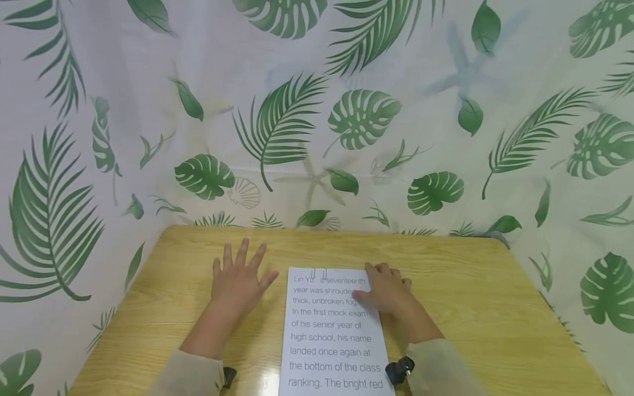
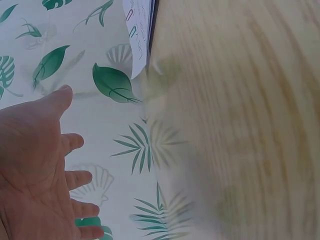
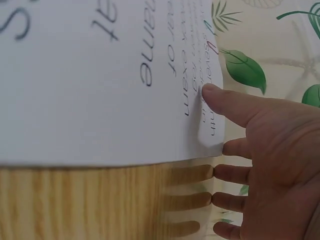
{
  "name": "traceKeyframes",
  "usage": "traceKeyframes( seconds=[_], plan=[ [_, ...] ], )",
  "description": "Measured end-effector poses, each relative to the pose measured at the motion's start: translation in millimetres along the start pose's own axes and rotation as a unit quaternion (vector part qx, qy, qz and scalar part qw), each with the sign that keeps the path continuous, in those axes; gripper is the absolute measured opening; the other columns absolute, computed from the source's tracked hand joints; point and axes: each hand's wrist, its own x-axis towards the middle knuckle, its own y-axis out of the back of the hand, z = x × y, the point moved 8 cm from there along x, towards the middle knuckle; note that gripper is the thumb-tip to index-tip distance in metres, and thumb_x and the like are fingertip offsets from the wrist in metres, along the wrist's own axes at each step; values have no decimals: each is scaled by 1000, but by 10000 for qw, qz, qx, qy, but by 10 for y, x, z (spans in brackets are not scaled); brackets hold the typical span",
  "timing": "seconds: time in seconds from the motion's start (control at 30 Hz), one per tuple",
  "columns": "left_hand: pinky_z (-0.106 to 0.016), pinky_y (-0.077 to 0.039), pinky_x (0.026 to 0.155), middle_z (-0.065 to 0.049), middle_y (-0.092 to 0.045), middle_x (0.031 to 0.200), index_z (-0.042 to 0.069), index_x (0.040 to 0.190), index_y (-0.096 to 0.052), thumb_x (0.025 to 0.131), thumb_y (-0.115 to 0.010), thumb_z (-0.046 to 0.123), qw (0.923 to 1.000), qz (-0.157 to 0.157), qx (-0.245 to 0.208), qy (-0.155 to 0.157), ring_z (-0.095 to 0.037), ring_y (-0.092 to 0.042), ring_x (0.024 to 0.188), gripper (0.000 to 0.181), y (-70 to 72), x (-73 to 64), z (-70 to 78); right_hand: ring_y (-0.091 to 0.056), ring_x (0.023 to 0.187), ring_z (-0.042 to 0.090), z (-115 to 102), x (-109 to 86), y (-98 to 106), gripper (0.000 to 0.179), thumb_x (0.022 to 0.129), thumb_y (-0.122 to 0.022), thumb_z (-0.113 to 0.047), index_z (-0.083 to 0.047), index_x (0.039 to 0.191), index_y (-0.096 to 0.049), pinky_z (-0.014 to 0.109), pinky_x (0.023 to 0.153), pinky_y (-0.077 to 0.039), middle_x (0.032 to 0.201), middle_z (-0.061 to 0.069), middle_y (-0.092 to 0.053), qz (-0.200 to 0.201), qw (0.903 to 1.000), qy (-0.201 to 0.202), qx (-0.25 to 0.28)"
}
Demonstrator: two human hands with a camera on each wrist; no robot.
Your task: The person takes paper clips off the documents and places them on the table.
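Nearest of all, two pale sleeves (image 1: 443, 369) come in, with a dark wrist device (image 1: 400, 370) at four o'clock from the printed sheets and another (image 1: 229, 377) at eight. The sheets (image 1: 334, 360) themselves lie on the table (image 1: 470, 308) at six o'clock in the head view, large print facing up. At ten o'clock from them, here's the left hand (image 1: 238, 286), fingers spread wide, holding nothing! Over at two, the right hand (image 1: 388, 289) has its thumb across the page and its index fingertip at the upper corner, other fingers extended beyond the edge; can't tell how firmly it touches. Near twelve, a red clip (image 3: 213, 47) and a green clip (image 3: 208, 26) sit on the top edge. Behind everything hangs leaf-printed cloth (image 1: 218, 121).
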Motion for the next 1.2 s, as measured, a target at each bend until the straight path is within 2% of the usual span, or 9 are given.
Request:
traceKeyframes(
  seconds=[0.17,0.33,0.5,0.63,0.73,0.83,0.97,1.07,1.2],
  plan=[
    [-80,-16,128,-19,-11,183,24,173,-30,109,-41,68,10000,-59,-60,14,-60,-5,166,78,-24,-17,-24,-44,144,49,-53,19,20,85,92,-82,-52,-10,159,-51,71,110,-34,160,23,-48,87,9999,44,-99],
    [-79,-15,129,-18,-10,184,24,173,-28,110,-43,67,9999,-70,-95,17,-59,-4,166,78,-57,-22,-38,-51,135,45,-94,21,56,80,88,-89,-43,-5,149,-54,71,110,-38,150,24,-56,316,9994,-33,131],
    [-78,-16,129,-18,-8,184,25,173,-27,110,-41,67,9999,-90,-89,8,-59,-6,166,77,-107,-10,-45,-64,122,41,-122,22,46,78,89,-90,-33,-3,148,-48,60,104,-52,138,24,-65,345,9975,-306,533],
    [-78,-19,129,-18,-11,183,25,173,-30,109,-39,69,10000,-67,-50,-27,-59,-11,165,78,-152,6,-45,-70,119,43,-81,50,9,75,99,-79,-29,-3,154,-37,56,101,-57,137,29,-67,314,9925,-414,1109],
    [-78,-21,128,-19,-15,182,24,172,-32,110,-41,68,9999,-71,-74,-44,-59,-15,164,77,-176,12,-29,-62,136,50,-12,81,-18,69,106,-67,-30,-2,159,-33,61,113,-51,151,35,-58,231,9816,-487,1833],
    [-78,-23,127,-20,-21,181,23,172,-33,110,-44,64,9996,-137,-229,-63,-60,-18,164,75,-204,19,3,-55,144,51,50,88,-29,64,109,-60,-30,2,160,-39,63,120,-45,157,33,-53,132,9634,-591,2611],
    [-81,-23,125,-20,-25,180,24,172,-32,111,-45,62,9968,-349,-717,-107,-59,-19,164,73,-291,50,59,-67,125,39,106,80,-48,49,109,-58,-26,5,148,-59,56,112,-53,137,24,-69,94,9442,-594,3238],
    [-82,-21,125,-19,-25,180,25,172,-31,111,-44,63,9927,-515,-1082,-127,-58,-18,164,73,-369,84,118,-71,114,30,124,64,-54,40,109,-59,-23,2,140,-68,50,106,-55,126,18,-76,130,9394,-507,3388],
    [-81,-19,126,-17,-28,179,24,172,-31,111,-45,61,9893,-612,-1313,-155,-55,-19,165,72,-418,121,217,-72,112,28,121,42,-66,37,109,-60,-23,-3,140,-70,49,107,-54,124,16,-78,154,9329,-437,3571]
  ],
)
